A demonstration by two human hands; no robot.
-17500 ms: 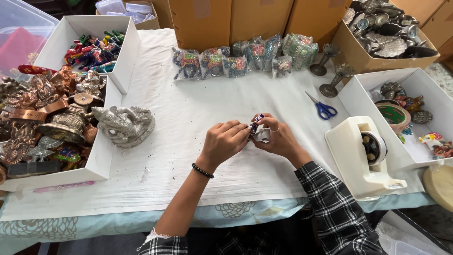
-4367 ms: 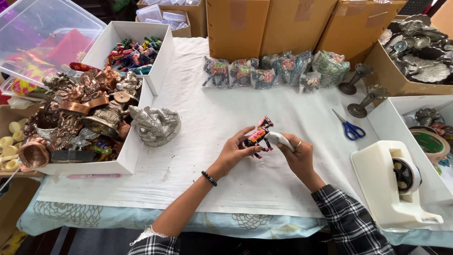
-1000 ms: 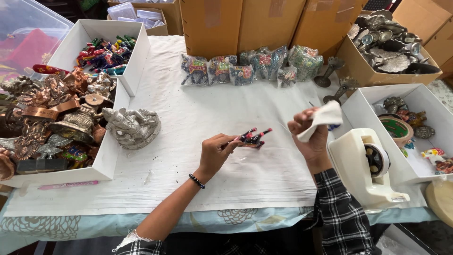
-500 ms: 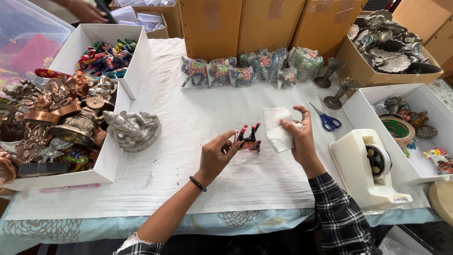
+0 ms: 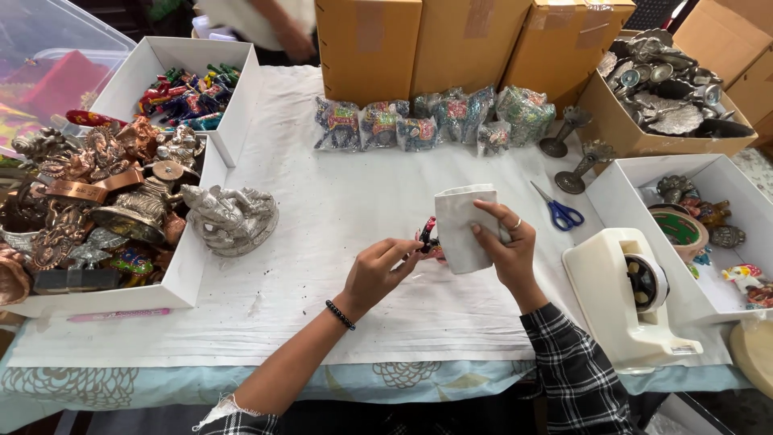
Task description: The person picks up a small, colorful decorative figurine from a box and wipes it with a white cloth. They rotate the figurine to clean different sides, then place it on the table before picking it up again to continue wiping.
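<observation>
My left hand pinches a small red and black painted figurine just above the white table cover. My right hand holds a white sheet of wrapping material upright, right against the figurine and hiding most of it. The two hands are close together at the table's middle front.
A silver figurine stands left of my hands. White boxes of metal and painted figurines lie at the left. Wrapped figurines line the back before cardboard boxes. Blue scissors, a tape dispenser and more boxes are at the right.
My right hand has brought the white sheet in from the right, by the tape dispenser, up against the figurine in my left hand.
</observation>
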